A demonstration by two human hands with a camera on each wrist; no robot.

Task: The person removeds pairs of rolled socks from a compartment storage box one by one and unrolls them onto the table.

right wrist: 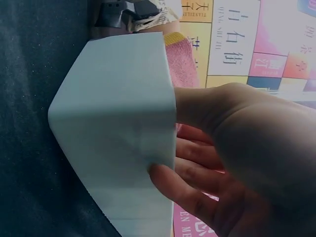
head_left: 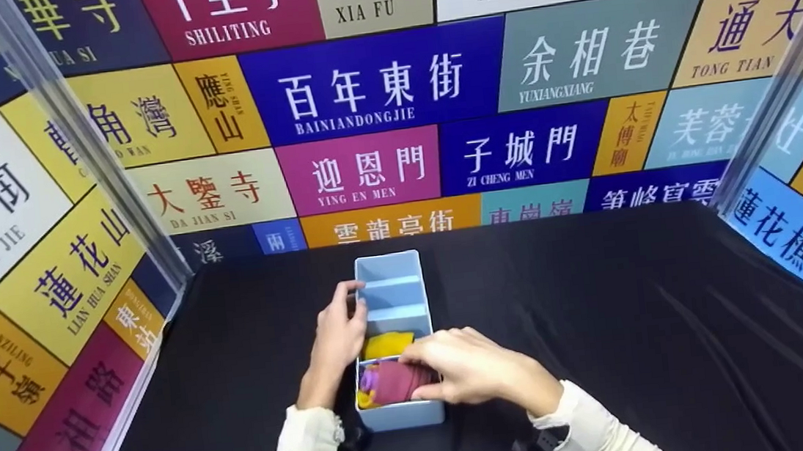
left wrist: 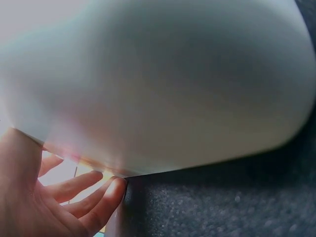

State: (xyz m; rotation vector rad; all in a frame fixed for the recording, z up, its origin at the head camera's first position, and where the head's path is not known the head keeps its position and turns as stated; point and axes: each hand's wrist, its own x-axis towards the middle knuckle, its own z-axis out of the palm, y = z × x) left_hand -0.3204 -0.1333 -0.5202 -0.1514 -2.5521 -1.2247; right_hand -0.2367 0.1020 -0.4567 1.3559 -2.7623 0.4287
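Head view. One long, light-blue, rigid plastic box [head_left: 403, 418] with crosswise dividers, set lengthwise on the black-cloth-covered table [head_left: 586, 311]. In its nearest compartment: one dark-red rolled cloth [head_left: 391, 383], with purple fabric [head_left: 367, 380] and yellow folds showing at its left end. One compartment farther: one yellow folded cloth [head_left: 386, 345]. My right hand [head_left: 474, 366] comes in from the right and pinches the dark-red roll between thumb and fingers. My left hand [head_left: 338, 331] rests at the box's left rim, fingertips touching it. Behind: sign-printed panels [head_left: 373, 88].

Handling, as I judge it: the roll, soft, light, grippy, unbreakable; best held across its middle, snugly enough that it does not unroll. The box, stiff and light, apt to slide on cloth; best steadied at the rim.

Left wrist view. Blurred box wall fills most of it. Fingers spread, loosely bent, at the rim; thumb hidden, so I cannot tell whether they clamp the wall.

Right wrist view. Box corner; thumb passing behind the rim, one finger against the outer wall. Beyond, pink cloth edged yellow, probably the same roll.
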